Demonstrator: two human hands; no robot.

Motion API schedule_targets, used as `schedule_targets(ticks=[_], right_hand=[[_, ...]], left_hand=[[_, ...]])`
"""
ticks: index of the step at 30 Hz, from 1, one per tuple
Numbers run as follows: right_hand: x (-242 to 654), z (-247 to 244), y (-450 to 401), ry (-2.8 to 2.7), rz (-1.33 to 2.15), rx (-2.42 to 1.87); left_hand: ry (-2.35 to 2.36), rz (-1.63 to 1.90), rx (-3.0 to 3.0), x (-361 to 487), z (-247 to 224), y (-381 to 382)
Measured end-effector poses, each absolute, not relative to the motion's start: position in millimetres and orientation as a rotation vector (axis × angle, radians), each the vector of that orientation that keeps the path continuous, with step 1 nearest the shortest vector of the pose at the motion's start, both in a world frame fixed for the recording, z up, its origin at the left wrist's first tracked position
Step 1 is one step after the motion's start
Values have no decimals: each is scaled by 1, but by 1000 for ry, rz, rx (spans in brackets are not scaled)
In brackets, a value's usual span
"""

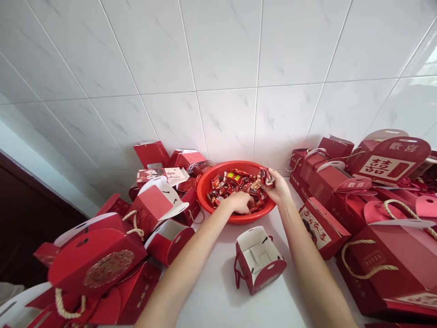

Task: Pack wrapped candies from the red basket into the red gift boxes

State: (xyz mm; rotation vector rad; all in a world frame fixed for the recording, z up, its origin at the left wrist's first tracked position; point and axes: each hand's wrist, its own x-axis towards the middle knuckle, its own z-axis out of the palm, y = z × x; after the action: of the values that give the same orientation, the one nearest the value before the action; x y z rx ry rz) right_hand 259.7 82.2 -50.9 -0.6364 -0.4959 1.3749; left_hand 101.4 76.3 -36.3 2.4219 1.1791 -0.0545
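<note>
Red plastic basket (pixel 237 219) holds wrapped sweets (pixel 234 177); left hand (pixel 240 202) dips among them, fingers curled, any hold hidden, while the right hand (pixel 279 187), over the right rim, is closed around a small bunch (pixel 267 177). Gathering appears to be the step; the next move presumably calls for keeping that bunch pinched. Surroundings, left to right: heaped boxes (pixel 102 246) crowding the reach, an open box (pixel 245 269) nearer than the basket, stacked cartons (pixel 392 255) hemming the right.
</note>
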Motion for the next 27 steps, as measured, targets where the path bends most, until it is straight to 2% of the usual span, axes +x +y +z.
schedule_targets(ticks=[5, 10, 17, 27], right_hand=[[258, -49, 80, -505, 1374, -636], [259, -49, 79, -543, 1391, -630], [257, -46, 78, -516, 1379, -664], [255, -47, 78, -544, 1375, -701]], left_hand=[[1343, -289, 2431, 113, -34, 77], [1485, -259, 2393, 110, -33, 83], [1465, 36, 2306, 86, -39, 94], [1471, 661, 2233, 86, -45, 98]])
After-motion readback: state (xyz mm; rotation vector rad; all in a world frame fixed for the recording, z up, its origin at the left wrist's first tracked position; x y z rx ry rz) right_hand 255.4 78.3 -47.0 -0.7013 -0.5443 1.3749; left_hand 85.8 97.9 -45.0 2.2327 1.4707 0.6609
